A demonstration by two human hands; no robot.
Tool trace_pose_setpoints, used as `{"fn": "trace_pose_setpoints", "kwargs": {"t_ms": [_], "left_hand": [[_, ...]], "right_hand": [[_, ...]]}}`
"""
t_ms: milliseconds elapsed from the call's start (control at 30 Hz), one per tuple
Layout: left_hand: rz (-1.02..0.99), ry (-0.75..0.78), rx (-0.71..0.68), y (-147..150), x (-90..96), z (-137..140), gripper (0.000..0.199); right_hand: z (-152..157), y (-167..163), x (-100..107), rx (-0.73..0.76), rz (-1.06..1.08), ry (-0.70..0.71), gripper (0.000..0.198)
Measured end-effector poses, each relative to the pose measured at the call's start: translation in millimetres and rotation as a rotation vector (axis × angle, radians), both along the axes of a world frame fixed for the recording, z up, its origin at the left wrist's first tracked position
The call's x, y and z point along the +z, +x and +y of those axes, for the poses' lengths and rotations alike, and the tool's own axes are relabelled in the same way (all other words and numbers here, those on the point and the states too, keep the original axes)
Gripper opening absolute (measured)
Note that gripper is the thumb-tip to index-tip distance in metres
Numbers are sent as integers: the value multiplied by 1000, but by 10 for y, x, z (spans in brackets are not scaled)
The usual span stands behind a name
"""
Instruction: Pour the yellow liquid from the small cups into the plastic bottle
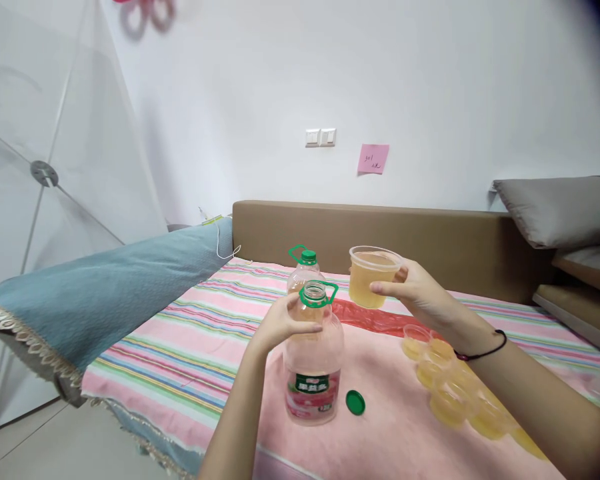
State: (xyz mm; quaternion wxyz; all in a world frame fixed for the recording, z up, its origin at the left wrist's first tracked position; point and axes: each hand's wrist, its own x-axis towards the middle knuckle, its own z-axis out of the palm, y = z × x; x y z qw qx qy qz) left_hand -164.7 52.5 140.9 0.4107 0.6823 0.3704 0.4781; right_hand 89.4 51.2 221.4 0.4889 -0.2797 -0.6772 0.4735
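My left hand grips the neck of a large clear plastic bottle with a green and pink label. This bottle is uncapped and stands upright, with a green carry ring round its neck. In my right hand is a clear plastic cup of yellowish liquid, raised to the right of the bottle's mouth. A green bottle cap lies on the pink cloth beside the bottle. Behind stands a second bottle with its green cap on. Several cups of yellow liquid sit under my right forearm.
A pink striped sheet covers the surface, with red plastic lying behind the cups. At the back runs a brown padded board. A blue-covered armrest is to the left; grey cushions are stacked at right.
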Motion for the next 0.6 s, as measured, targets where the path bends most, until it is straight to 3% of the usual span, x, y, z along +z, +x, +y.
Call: {"fn": "trace_pose_setpoints", "kwargs": {"t_ms": [100, 233, 300, 433, 533, 600], "left_hand": [[23, 95, 335, 255, -46, -177, 58], [346, 156, 1000, 644, -97, -334, 57], [460, 180, 1157, 787, -109, -343, 59], [538, 154, 1207, 873, -115, -288, 63], [470, 126, 1076, 764, -165, -264, 71], [387, 186, 951, 648, -245, -273, 80]], "right_hand": [[-4, 5, -14, -15, -18, 12, 68], [18, -4, -88, -19, -32, 31, 71], [31, -14, -138, -12, -36, 34, 68], [42, -37, -215, 15, -53, 6, 62], [53, -48, -251, 40, -53, -6, 60], [67, -55, -272, 47, -48, -10, 58]]}}
